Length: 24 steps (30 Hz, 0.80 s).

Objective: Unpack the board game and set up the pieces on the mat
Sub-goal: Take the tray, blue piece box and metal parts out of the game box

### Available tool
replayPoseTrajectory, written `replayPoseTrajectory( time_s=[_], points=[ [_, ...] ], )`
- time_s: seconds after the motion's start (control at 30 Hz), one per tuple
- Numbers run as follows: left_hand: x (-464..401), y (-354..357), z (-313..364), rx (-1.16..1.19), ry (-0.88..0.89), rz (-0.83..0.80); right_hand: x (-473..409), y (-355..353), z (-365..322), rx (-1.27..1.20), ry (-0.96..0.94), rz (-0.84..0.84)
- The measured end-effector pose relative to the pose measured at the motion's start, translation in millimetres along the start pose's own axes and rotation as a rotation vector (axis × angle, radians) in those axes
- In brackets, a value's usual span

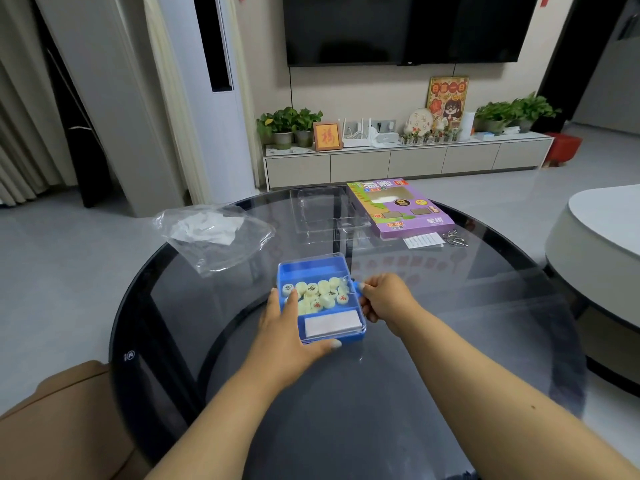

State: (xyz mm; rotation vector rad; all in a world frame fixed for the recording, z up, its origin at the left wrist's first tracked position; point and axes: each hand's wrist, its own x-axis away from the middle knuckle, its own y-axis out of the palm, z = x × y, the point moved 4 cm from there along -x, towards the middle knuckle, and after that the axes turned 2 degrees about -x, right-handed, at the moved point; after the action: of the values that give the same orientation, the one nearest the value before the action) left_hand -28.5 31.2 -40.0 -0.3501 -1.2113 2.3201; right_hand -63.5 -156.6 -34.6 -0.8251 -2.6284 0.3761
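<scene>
Glass table [450, 341]: hands [294, 337] grip blue case [313, 268] mid-surface.

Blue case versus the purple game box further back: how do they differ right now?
The blue case is held by the left hand and right hand; the purple game box lies untouched. The blue case holds pale round pieces under a clear lid; the purple game box shows empty window cut-outs. Both rest on the glass table.

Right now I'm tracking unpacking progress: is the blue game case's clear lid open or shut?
Shut: the clear lid lies flat over the blue case, the round pieces still inside beneath it.
</scene>
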Motion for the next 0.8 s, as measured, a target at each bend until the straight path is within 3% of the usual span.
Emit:
replayPoseTrajectory(
  time_s=[0.17,0.3,0.4,0.53,0.63,0.7,0.8],
  points=[
    [4,-3,-2,-0.009,0.016,-0.004,2,1,0,0.043,-0.019,-0.006],
    [6,-8,-10,0.177,0.020,0.033,2,0,2,0.023,-0.030,-0.003],
    [13,-16,-10,0.351,0.052,0.158,-2,1,5,0.024,-0.022,0.020],
    [18,-20,-19,0.526,-0.085,0.227,11,-3,-5,0.134,-0.227,0.132],
    [18,-22,-25,0.530,-0.123,0.230,25,-1,-10,0.050,-0.380,-0.013],
    [16,-22,-28,0.522,-0.125,0.217,28,3,-6,0.033,-0.351,-0.170],
    [11,-20,-36,0.597,-0.217,0.235,26,7,0,0.196,-0.317,-0.203]
  ],
)
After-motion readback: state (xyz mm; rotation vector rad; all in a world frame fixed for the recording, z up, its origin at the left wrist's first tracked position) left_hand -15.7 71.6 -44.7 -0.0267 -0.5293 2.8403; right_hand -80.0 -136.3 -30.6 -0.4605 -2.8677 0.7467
